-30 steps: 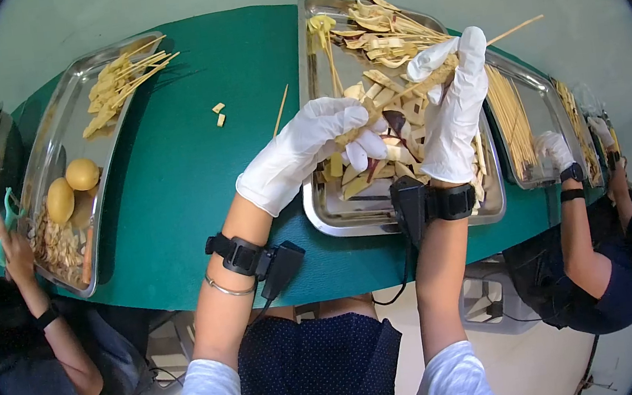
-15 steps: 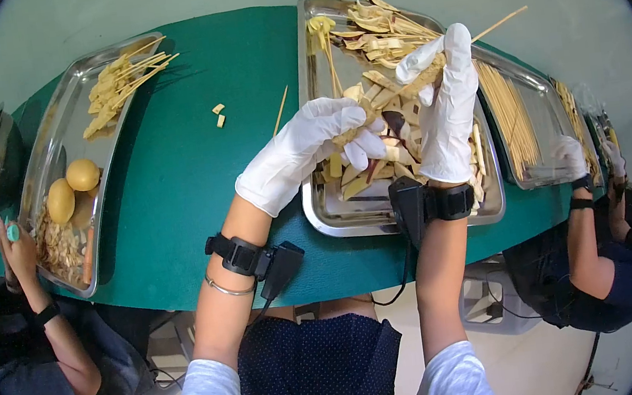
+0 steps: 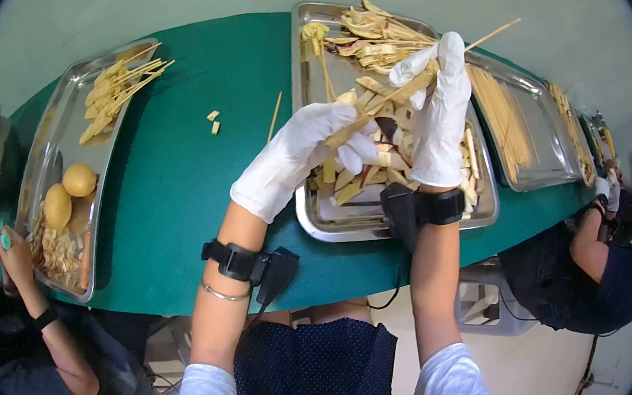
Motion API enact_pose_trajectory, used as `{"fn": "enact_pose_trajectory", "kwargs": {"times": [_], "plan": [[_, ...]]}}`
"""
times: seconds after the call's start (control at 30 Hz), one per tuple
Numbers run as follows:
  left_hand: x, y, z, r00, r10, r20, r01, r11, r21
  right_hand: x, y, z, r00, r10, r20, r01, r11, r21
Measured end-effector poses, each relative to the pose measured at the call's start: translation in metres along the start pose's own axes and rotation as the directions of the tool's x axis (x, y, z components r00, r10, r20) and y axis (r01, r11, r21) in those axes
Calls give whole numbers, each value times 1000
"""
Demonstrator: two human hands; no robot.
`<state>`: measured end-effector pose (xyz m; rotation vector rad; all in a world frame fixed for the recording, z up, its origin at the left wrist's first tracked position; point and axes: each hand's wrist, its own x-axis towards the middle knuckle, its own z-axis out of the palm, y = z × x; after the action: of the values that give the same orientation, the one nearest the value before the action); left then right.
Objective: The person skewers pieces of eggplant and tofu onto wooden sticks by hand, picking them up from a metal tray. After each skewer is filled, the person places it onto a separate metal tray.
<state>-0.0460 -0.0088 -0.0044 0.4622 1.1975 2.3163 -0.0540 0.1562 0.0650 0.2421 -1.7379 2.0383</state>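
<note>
Over a metal tray [image 3: 319, 225] of cut pieces, both my gloved hands hold food and a skewer. My right hand [image 3: 437, 104] grips a wooden skewer [image 3: 493, 34], its bare end pointing to the upper right, with brownish food at the fingers. My left hand [image 3: 310, 147] is closed on a pale brown food strip [image 3: 344, 134], close to the skewer's other end. Whether the strip is threaded on the skewer I cannot tell. Beneath the hands lie pale and purple-edged cut pieces [image 3: 354, 186]. Loaded skewers [image 3: 382, 31] rest at the tray's back.
At left, a tray [image 3: 87, 99] holds skewered food, two round yellowish items [image 3: 79, 180] and shavings. Two small bits [image 3: 214, 121] and a lone skewer [image 3: 274, 116] lie on the green table. Bare skewers [image 3: 503, 123] fill another tray. People sit on both sides.
The view has shifted slightly. The food between my hands now shows as a longer, straighter piece. The right-hand co-worker's gloved hand has left the tray of bare skewers.
</note>
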Motion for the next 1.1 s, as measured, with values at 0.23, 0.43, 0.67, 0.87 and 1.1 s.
{"fn": "enact_pose_trajectory", "kwargs": {"times": [0.23, 0.43, 0.67, 0.87, 1.1], "plan": [[-1, -3, 1, 999, 42, -25, -41, 999, 20, 2, 4, -2, 978, -115, -172, 136, 985, 111], [-3, 3, 3, 1000, 9, 8, -9, 1000, 1, -1, 0, -3, 958, -134, -255, 177, 972, 153], [2, -1, 0, 999, 28, 17, -29, 998, 64, 0, 3, -4, 952, -143, -271, 185, 973, 139], [3, -2, -2, 999, 41, 26, -43, 996, 72, 0, -2, -4, 970, -145, -197, 162, 984, 77], [2, -1, -1, 999, 34, 1, -34, 999, 39, -1, 0, -3, 975, -150, -162, 154, 988, 13]]}}
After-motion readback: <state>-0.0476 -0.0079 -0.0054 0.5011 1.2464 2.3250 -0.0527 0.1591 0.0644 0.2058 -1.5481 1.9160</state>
